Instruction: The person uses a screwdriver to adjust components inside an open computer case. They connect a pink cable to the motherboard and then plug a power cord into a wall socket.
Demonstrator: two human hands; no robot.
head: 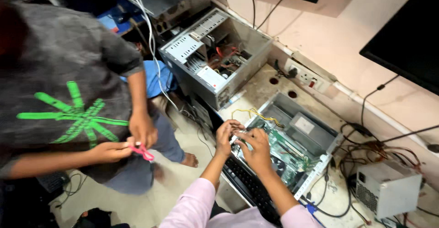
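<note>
An open computer case lies flat on the desk with a green motherboard inside. My left hand and my right hand are together at the case's near left edge, fingers bent on small parts there; whether they pinch anything I cannot make out. Yellow wires loop just beyond my fingers. A black keyboard lies under my forearms, which wear pink sleeves.
A second open case stands at the desk's far end. A loose power supply and tangled cables lie at right. A wall socket sits behind. A person in a grey shirt at left holds a pink item.
</note>
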